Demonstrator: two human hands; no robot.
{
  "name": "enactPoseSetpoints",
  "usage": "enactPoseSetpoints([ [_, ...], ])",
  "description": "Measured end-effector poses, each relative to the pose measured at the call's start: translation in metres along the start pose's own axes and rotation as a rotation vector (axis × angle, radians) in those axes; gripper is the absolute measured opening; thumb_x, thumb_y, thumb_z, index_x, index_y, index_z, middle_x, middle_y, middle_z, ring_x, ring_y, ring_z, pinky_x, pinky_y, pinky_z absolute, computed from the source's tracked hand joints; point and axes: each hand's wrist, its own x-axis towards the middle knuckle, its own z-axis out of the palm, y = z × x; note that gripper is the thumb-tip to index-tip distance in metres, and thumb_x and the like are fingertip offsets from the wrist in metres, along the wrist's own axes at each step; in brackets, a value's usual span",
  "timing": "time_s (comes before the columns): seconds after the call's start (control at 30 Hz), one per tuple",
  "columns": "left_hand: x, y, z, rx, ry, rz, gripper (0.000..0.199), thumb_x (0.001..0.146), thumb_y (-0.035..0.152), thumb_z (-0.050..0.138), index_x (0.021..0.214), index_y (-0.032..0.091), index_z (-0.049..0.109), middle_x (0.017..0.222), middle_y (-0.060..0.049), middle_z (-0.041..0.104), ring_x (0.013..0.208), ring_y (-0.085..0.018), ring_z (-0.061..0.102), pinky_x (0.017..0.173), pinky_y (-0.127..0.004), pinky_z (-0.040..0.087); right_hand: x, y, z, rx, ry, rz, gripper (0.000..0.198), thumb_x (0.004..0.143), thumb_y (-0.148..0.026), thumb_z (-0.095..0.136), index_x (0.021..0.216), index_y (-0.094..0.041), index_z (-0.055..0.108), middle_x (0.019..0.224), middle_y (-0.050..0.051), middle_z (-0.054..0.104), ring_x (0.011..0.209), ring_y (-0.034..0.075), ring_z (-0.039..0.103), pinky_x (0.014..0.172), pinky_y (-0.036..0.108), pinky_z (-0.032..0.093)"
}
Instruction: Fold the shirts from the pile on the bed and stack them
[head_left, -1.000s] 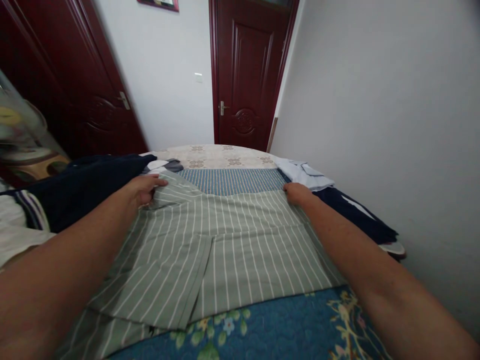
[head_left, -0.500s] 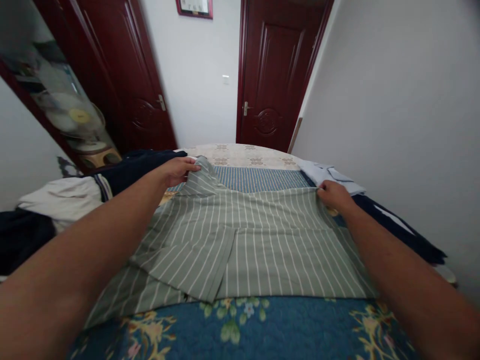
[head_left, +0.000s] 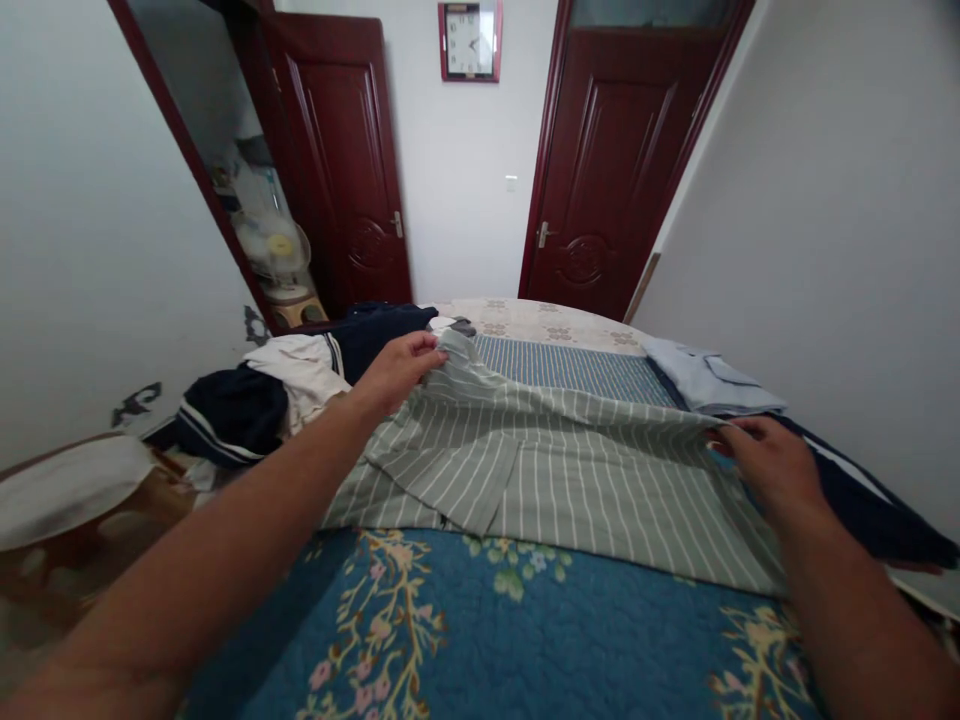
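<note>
A grey-green shirt [head_left: 592, 490] with white stripes lies spread sideways across a blue floral cloth [head_left: 585, 630]. One of its short sleeves [head_left: 472, 480] is folded over the body, near the middle. My left hand [head_left: 397, 372] pinches the shirt's far left corner between thumb and fingers and holds it raised. At the far right, my right hand [head_left: 776, 465] is closed on the shirt's edge, also lifted off the surface. Between the hands the far edge sags slightly, while the near edge rests on the floral cloth.
Navy and white clothes [head_left: 300, 370] are heaped on the left. A folded light-blue shirt [head_left: 709, 378] lies on navy clothing [head_left: 870, 490] at the right. Behind is a blue striped mat [head_left: 577, 368]. A stool [head_left: 82, 485] stands left; a wall borders the right.
The view has tilted up and turned left, bringing the wall clock and stool into sight. The shirt's far edge is raised more on the right, and both hands keep their hold.
</note>
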Motion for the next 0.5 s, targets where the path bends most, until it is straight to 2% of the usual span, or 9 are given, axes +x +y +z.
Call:
enactPoseSetpoints([
  [0.1, -0.049, -0.006, 0.002, 0.046, -0.034, 0.028, 0.031, 0.078, 0.045, 0.083, 0.099, 0.024, 0.072, 0.096, -0.004, 0.077, 0.087, -0.022, 0.07, 0.079, -0.034, 0.053, -0.017, 0.004, -0.01, 0.041, -0.01, 0.104, 0.027, 0.078, -0.053, 0.071, 0.09, -0.029, 0.075, 0.09, 0.016, 0.08, 0.086, 0.04, 0.075, 0.075, 0.052, 0.056],
  [0.2, -0.093, -0.021, 0.001, 0.09, -0.212, -0.006, 0.028, 0.081, 0.047, 0.082, 0.093, 0.025, 0.072, 0.095, -0.005, 0.077, 0.091, -0.024, 0.07, 0.083, -0.035, 0.053, -0.03, 0.01, -0.012, 0.042, 0.016, 0.124, 0.025, 0.074, -0.055, 0.07, 0.084, -0.032, 0.073, 0.088, 0.014, 0.078, 0.089, 0.043, 0.074, 0.078, 0.058, 0.056],
  [0.3, -0.126, -0.042, 0.002, 0.114, -0.346, -0.069, 0.029, 0.082, 0.05, 0.082, 0.091, 0.024, 0.072, 0.092, -0.004, 0.077, 0.086, -0.022, 0.069, 0.079, -0.034, 0.051, -0.039, 0.019, -0.01, 0.021, 0.007, 0.102, 0.024, 0.071, -0.056, 0.069, 0.079, -0.034, 0.071, 0.084, 0.014, 0.076, 0.084, 0.044, 0.072, 0.074, 0.06, 0.054],
  [0.4, -0.143, -0.058, 0.003, 0.099, -0.409, -0.125, 0.029, 0.082, 0.05, 0.082, 0.092, 0.025, 0.072, 0.089, -0.003, 0.077, 0.082, -0.021, 0.069, 0.075, -0.032, 0.05, -0.042, 0.031, -0.007, 0.004, -0.012, 0.082, 0.024, 0.07, -0.055, 0.068, 0.079, -0.033, 0.071, 0.081, 0.014, 0.075, 0.079, 0.043, 0.071, 0.071, 0.059, 0.053],
  [0.5, -0.142, -0.06, -0.002, 0.13, -0.422, -0.127, 0.022, 0.081, 0.044, 0.08, 0.093, 0.026, 0.073, 0.09, -0.003, 0.077, 0.081, -0.021, 0.07, 0.074, -0.033, 0.051, -0.041, 0.044, -0.002, -0.005, -0.001, 0.078, 0.022, 0.068, -0.05, 0.068, 0.08, -0.032, 0.072, 0.077, 0.013, 0.073, 0.076, 0.041, 0.069, 0.07, 0.057, 0.053],
])
